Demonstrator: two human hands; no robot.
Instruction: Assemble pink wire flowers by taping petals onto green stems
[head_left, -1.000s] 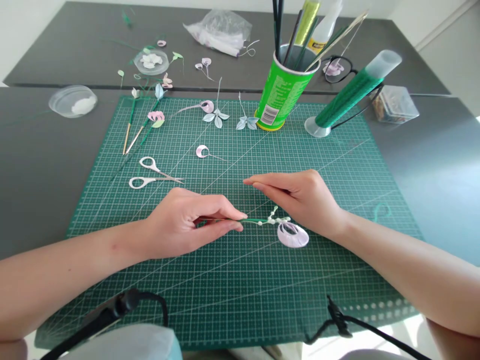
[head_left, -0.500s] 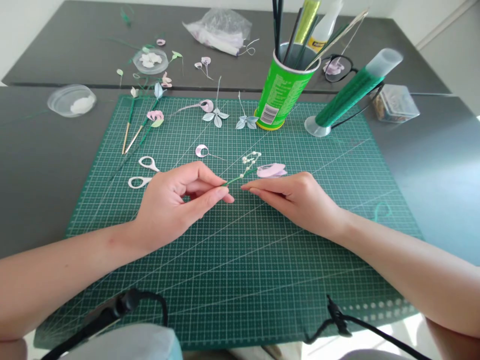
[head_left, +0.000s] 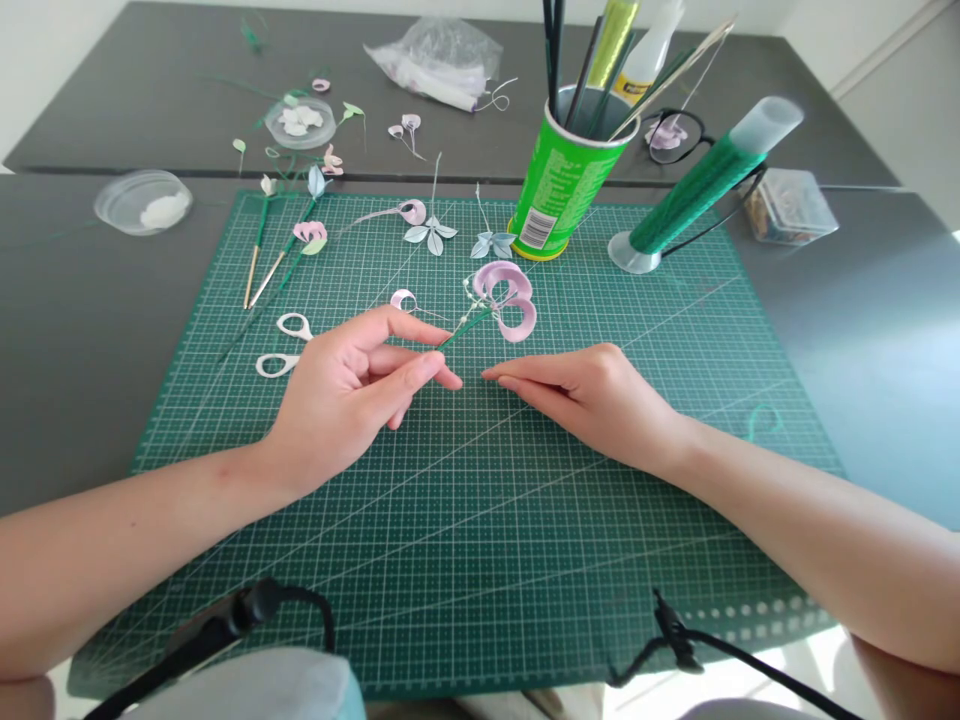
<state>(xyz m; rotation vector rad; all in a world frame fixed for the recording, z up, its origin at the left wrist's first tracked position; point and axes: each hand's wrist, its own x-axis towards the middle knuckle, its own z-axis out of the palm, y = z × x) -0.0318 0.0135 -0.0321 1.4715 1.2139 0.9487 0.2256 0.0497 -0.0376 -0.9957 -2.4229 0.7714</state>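
Between thumb and fingers, my left hand (head_left: 352,390) pinches the thin green stem (head_left: 469,325) of a handmade flower. At the stem's upper end, lilac looped petals (head_left: 516,300) spread open, with a sprig of small pale beads (head_left: 469,290) beside them. To the right, my right hand (head_left: 592,395) stays low over the green cutting mat (head_left: 480,560), thumb and forefinger pressed together, apart from the stem. Whatever thin thing may be in that pinch is too small to see. Just behind my left hand lies a loose lilac petal loop (head_left: 403,300) on wire.
White-handled scissors (head_left: 295,326) lie partly under my left hand. Behind stand a green can (head_left: 574,180) of sticks and a green thread-wound tube (head_left: 697,190). Pale blue leaf sprays (head_left: 431,233), wrapped stems (head_left: 259,240), shallow dishes (head_left: 142,203) and a plastic bag (head_left: 442,60) lie farther back.
The flower has turned in my left hand: its lilac petals, edge-on before, now face me and sit higher and farther left. The left fingers have loosened slightly; my right hand has hardly moved.
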